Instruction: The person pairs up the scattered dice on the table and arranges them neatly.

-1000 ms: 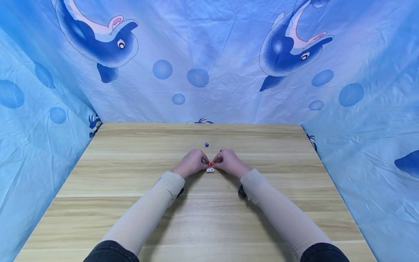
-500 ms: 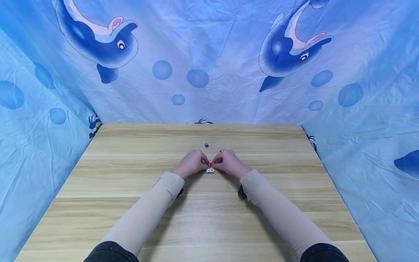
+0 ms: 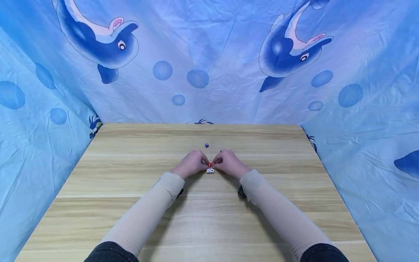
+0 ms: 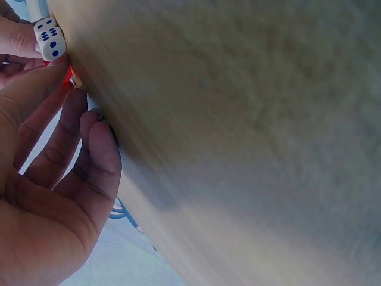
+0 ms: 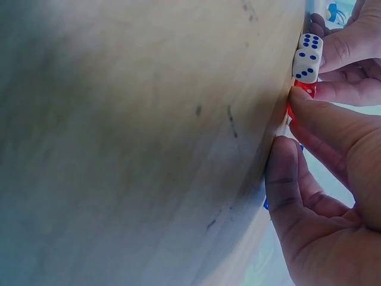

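Note:
Near the middle of the wooden table, my left hand [image 3: 193,162] pinches a red die [image 3: 209,165] between thumb and forefinger. Facing it, my right hand [image 3: 230,163] pinches another red die [image 3: 212,163] the same way. The two red dice sit side by side, largely covered by fingertips in both wrist views. Just on the near side of them, two white dice [image 4: 50,43] with blue pips stand side by side on the table. In the right wrist view, a white die [image 5: 306,65] is close to the right thumb.
A blue die [image 3: 207,145] lies farther back on the wooden table [image 3: 209,218]. A small dark thing [image 3: 221,150] shows at the right hand's far edge, too little to tell its kind. Blue cloth [image 3: 222,105] with dolphins hangs behind and along the sides.

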`<action>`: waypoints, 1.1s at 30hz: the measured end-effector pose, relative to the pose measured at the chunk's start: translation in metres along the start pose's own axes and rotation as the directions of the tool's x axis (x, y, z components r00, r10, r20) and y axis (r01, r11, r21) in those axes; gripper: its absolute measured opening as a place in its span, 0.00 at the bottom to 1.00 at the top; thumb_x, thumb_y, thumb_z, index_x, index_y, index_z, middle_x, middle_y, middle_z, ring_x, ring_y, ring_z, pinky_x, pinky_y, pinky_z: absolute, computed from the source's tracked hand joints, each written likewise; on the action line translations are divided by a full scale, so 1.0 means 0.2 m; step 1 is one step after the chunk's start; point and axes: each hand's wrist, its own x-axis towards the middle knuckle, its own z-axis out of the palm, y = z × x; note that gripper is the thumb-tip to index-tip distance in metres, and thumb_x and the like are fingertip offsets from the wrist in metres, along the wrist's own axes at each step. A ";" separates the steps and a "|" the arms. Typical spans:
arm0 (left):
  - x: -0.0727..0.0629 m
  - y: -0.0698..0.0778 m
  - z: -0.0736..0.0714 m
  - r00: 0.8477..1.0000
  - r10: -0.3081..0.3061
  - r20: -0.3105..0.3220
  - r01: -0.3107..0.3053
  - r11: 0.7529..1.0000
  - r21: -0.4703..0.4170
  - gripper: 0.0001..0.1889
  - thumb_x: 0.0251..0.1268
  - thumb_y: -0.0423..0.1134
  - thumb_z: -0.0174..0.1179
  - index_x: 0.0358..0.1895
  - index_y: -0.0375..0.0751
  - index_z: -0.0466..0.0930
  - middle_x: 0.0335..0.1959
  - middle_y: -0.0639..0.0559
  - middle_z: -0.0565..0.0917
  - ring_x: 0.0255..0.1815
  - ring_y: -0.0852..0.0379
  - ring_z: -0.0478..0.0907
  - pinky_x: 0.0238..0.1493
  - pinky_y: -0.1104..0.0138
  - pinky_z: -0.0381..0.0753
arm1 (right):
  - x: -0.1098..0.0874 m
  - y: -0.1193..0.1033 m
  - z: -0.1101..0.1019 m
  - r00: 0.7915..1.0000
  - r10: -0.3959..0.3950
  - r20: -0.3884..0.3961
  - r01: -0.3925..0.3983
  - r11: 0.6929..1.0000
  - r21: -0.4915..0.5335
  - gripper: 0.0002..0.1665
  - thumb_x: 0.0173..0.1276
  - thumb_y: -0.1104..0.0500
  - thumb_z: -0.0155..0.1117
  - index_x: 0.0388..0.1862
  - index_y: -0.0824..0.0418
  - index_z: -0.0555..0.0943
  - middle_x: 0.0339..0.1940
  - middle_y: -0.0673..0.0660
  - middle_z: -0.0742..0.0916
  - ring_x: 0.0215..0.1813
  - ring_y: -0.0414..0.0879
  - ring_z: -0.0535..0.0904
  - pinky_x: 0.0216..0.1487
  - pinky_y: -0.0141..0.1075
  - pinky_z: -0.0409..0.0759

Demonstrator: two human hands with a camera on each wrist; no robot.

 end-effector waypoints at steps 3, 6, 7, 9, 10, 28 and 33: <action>0.00 0.00 0.00 1.000 -0.001 0.000 0.001 1.000 -0.002 0.05 0.58 0.35 0.76 0.37 0.42 0.92 0.32 0.55 0.88 0.33 0.59 0.81 0.44 0.63 0.81 | 0.00 0.00 0.00 1.000 0.008 -0.001 -0.008 1.000 0.000 0.06 0.61 0.59 0.79 0.37 0.56 0.90 0.28 0.42 0.86 0.36 0.38 0.80 0.42 0.34 0.80; 0.00 0.00 0.00 1.000 -0.004 0.003 0.004 1.000 -0.007 0.05 0.59 0.36 0.75 0.38 0.43 0.92 0.32 0.55 0.88 0.34 0.59 0.81 0.44 0.63 0.81 | 0.00 0.00 0.00 1.000 0.013 0.001 -0.013 1.000 0.002 0.06 0.62 0.59 0.79 0.37 0.56 0.90 0.28 0.42 0.86 0.36 0.38 0.80 0.42 0.34 0.80; 0.00 0.00 0.00 1.000 -0.008 0.005 0.008 1.000 -0.008 0.05 0.59 0.36 0.75 0.38 0.43 0.92 0.33 0.56 0.88 0.34 0.59 0.81 0.44 0.64 0.81 | 0.00 0.00 0.00 1.000 0.015 0.001 -0.015 1.000 0.000 0.06 0.62 0.59 0.79 0.37 0.56 0.90 0.28 0.42 0.86 0.36 0.38 0.80 0.42 0.34 0.79; 0.00 0.00 0.00 1.000 -0.007 0.007 0.007 1.000 -0.012 0.05 0.59 0.36 0.75 0.38 0.43 0.92 0.33 0.56 0.88 0.34 0.59 0.81 0.44 0.64 0.81 | 0.00 0.00 0.00 1.000 0.009 0.002 -0.009 1.000 0.001 0.06 0.62 0.59 0.79 0.38 0.56 0.90 0.29 0.43 0.86 0.36 0.38 0.80 0.42 0.34 0.80; 0.00 0.00 0.00 1.000 -0.009 0.008 0.009 1.000 -0.015 0.05 0.59 0.36 0.75 0.38 0.43 0.92 0.33 0.55 0.88 0.34 0.59 0.81 0.44 0.64 0.81 | 0.00 0.00 0.00 1.000 0.009 0.002 -0.009 1.000 0.002 0.07 0.62 0.59 0.79 0.38 0.56 0.90 0.29 0.43 0.86 0.36 0.38 0.80 0.42 0.33 0.80; 0.00 -0.01 0.01 1.000 -0.021 0.004 0.021 0.999 -0.024 0.05 0.59 0.36 0.75 0.38 0.43 0.91 0.33 0.55 0.88 0.32 0.60 0.81 0.42 0.65 0.81 | -0.01 -0.03 -0.01 1.000 0.002 0.018 -0.003 1.000 0.011 0.07 0.62 0.61 0.78 0.39 0.57 0.91 0.29 0.44 0.88 0.36 0.39 0.81 0.41 0.33 0.81; 0.00 -0.02 0.01 1.000 -0.020 0.007 0.020 1.000 -0.018 0.05 0.60 0.36 0.75 0.38 0.43 0.91 0.33 0.55 0.89 0.33 0.60 0.81 0.42 0.65 0.81 | -0.01 -0.02 -0.01 1.000 -0.012 0.017 0.012 1.000 0.005 0.07 0.62 0.60 0.78 0.39 0.56 0.91 0.30 0.43 0.88 0.37 0.39 0.80 0.42 0.34 0.80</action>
